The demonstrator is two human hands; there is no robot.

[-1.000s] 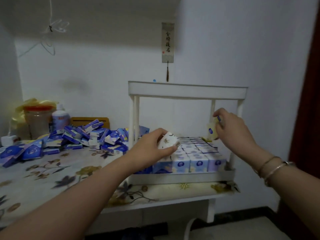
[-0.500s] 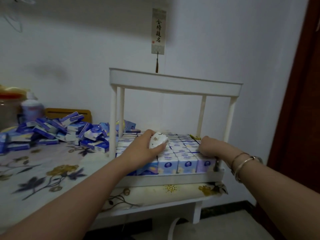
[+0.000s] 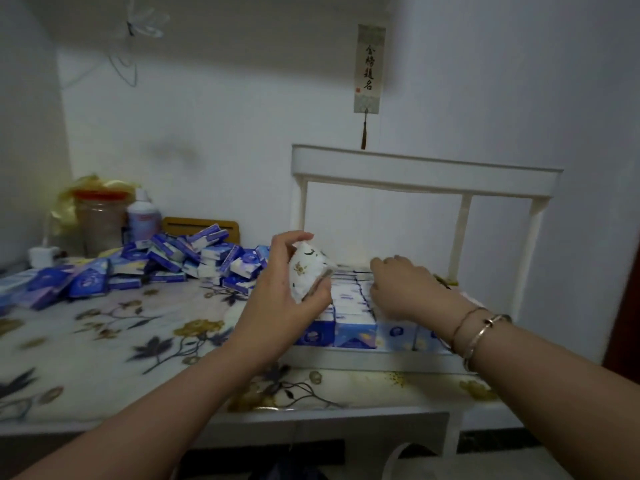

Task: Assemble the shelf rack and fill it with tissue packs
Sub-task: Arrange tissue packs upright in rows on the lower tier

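Head view: left hand [image 3: 277,299] grips a white floral pack [image 3: 306,273] just above the rack's [image 3: 426,169] front-left corner. Right hand [image 3: 403,287] reaches onto the packs [image 3: 356,327] filling the bottom shelf, fingers bent down, can't tell if it's gripping one. Loose pile [image 3: 180,258] sits along the bench's [image 3: 114,341] back edge.

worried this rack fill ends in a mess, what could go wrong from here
The lower tray looks packed tight, so the patterned pack held by the left hand may not fit and could push its neighbours up. The right hand, pressing down among the rows, may knock packs askew. The rack stands near the table edge on a soft floral cover, so a hard push might shift it.
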